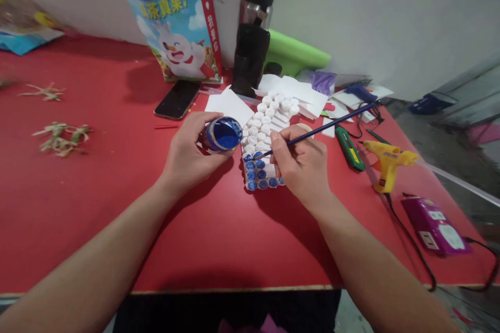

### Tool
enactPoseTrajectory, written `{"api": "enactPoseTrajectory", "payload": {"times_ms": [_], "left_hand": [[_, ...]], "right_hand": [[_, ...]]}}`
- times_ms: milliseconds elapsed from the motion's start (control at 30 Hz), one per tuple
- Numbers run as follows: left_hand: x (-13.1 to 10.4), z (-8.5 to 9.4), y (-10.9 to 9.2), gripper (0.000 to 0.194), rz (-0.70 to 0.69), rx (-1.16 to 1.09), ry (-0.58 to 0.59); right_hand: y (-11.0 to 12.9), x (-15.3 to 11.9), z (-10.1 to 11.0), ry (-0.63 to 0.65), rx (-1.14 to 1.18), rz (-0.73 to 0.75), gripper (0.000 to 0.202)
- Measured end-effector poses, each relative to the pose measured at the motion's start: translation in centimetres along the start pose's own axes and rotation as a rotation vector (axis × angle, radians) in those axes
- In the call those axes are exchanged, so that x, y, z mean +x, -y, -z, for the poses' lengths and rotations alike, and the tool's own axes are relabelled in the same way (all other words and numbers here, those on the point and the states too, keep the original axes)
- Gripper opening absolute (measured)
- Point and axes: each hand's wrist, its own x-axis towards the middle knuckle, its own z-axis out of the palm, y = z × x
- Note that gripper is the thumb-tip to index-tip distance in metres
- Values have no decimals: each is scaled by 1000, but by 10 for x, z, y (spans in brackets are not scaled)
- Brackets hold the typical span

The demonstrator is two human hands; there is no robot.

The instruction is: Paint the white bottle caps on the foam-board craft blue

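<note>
"What's hidden?"
"The right hand (300, 161), pinching a brush (328, 126), covers part of the partly blue piece of white rolls (253, 138) on the red surface (234, 239)."
"And the left hand (185, 145)?"
"Gripping a jar (210, 138), its base obscured."

bare red desk (242, 250) lies between the two forearms, leaving a low way in to the near edge of the roll-covered piece (253, 138). left of the paint jar (226, 135), a hand could pass above the flat straw knots (64, 138). the brush (328, 127) slants across the right-hand approach; beyond it the cutter (349, 150), glue gun (386, 166) and purple power box (433, 225) crowd that side. the tall bag (175, 21) and black bottle (252, 52) block the back, though any gap behind them is hard to judge.
</note>
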Motion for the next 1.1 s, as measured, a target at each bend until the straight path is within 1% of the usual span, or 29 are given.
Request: {"api": "enactPoseTrajectory", "payload": {"times_ms": [167, 333, 467, 633, 767, 900, 1000, 1100], "left_hand": [[0, -1, 1, 55, -23, -9, -6], [0, -1, 3, 56, -46, -11, -16], [0, -1, 3, 57, -41, -18, -12], [0, 0, 4, 57, -65, -5, -12], [0, 0, 5, 57, -69, -8, -12], [0, -1, 7, 56, -87, -5, -35], [0, -1, 8, 54, -72, 2, -52], [0, -1, 7, 55, -68, 9, -53]], "right_hand": [[0, -1, -1, -36, 17, 19, 35], [-2, -1, 0, 19, -22, 10, 36], [1, 0, 0, 1, -4, 17, 38], [0, 0, -1, 16, -16, 31, 37], [0, -1, -1, -8, -5, 33, 37], [2, -2, -2, 9, -4, 45, 36], [4, -4, -4, -11, 18, 28, 34], [5, -5, -5, 31, -3, 31, 32]]}}
